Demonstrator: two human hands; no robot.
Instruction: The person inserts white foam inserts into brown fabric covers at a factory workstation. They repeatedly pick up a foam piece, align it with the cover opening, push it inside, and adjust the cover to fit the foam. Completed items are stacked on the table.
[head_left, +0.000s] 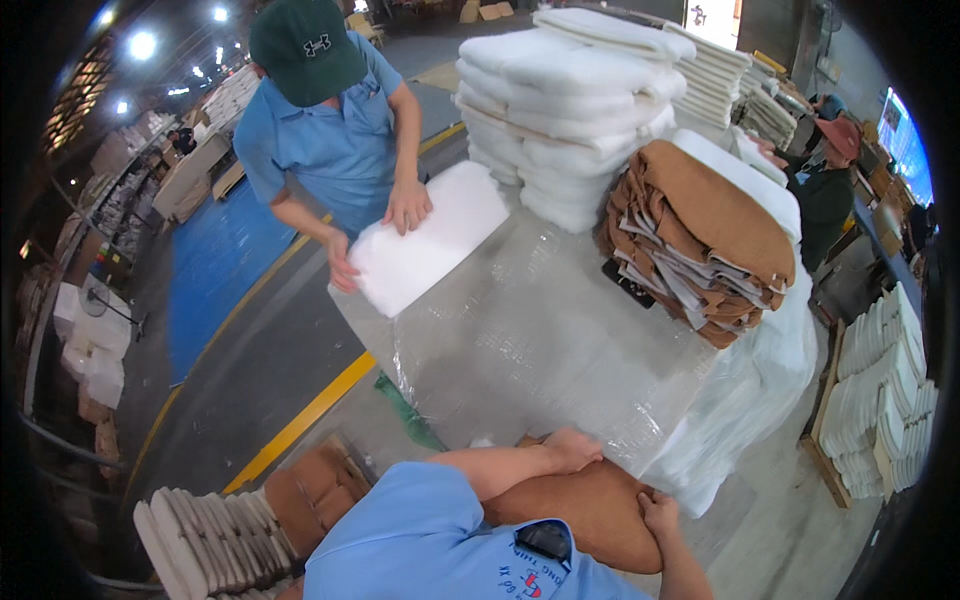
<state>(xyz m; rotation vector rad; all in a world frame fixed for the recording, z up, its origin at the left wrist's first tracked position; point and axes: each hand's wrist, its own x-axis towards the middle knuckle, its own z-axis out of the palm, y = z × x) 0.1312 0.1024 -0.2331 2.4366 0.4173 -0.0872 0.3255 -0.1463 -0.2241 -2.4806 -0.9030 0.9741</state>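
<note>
Left hand (572, 450): lies flat, fingers spread, on top of the brown cushion (590, 510); grip released, pressing rather than clasping.
Right hand (660, 512): fingers curl over the cushion's right edge; grip clenched on that edge.
Brown cushion: held against the person's chest at the near edge of the bench (530, 340), just below the plastic sheet that covers it.
Co-worker: across the bench, both hands on a white foam pad (425, 240).
On the bench: a stack of white pads (565, 110) and a pile of brown covers (700, 235) beside it.
Floor, lower left: a row of white and brown cushions (230, 535).
</note>
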